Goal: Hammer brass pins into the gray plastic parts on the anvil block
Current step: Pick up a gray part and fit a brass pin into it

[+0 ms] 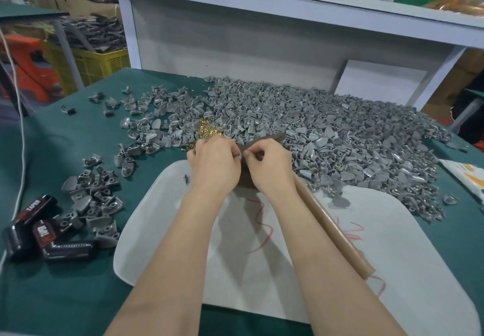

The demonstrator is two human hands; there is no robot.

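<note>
While packs (33, 227) marked "TAPER" lie leftward, left grip (215, 164) and right grip (271, 164) pinch one gray part (239, 155).

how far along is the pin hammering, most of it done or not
Done: many parts in the big right pile show brass glints, so they look pinned. In hand: the left hand and right hand pinch a small piece over the anvil block; the hammer lies unheld. Left: the loose gray parts at left and the brass pin heap.
</note>
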